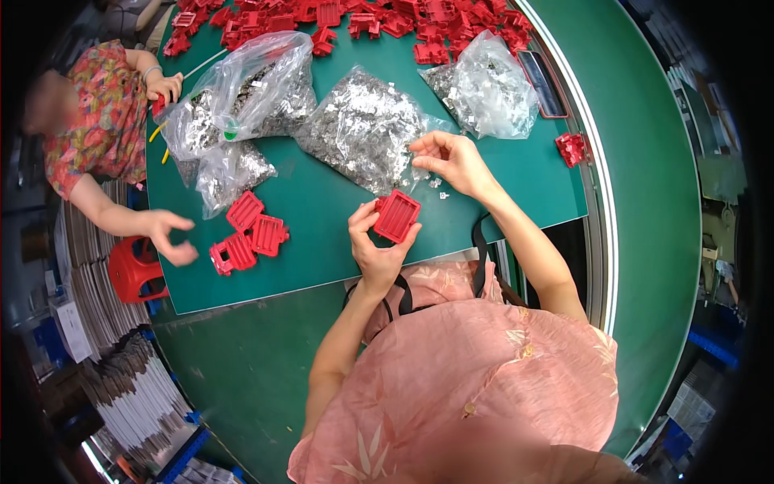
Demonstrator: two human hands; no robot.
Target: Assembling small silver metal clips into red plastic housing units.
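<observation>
My left hand (377,252) holds a red plastic housing (397,216) near the table's front edge, its ribbed hollow side facing up. My right hand (453,164) is at the right edge of a clear bag of small silvery metal pieces (363,129). Its thumb and index finger are curved with a gap between the tips, and I see nothing held there. A few loose metal pieces (442,195) lie on the green table (322,242) just below that hand. Three similar red housings (251,235) sit together left of my left hand.
More clear bags of metal pieces (488,89) stand at the right and left (242,97). Red housings (387,18) are heaped along the far side. A phone (543,84) and one red part (571,149) lie at the right. At the left, a co-worker's hand (171,235) reaches over the table edge.
</observation>
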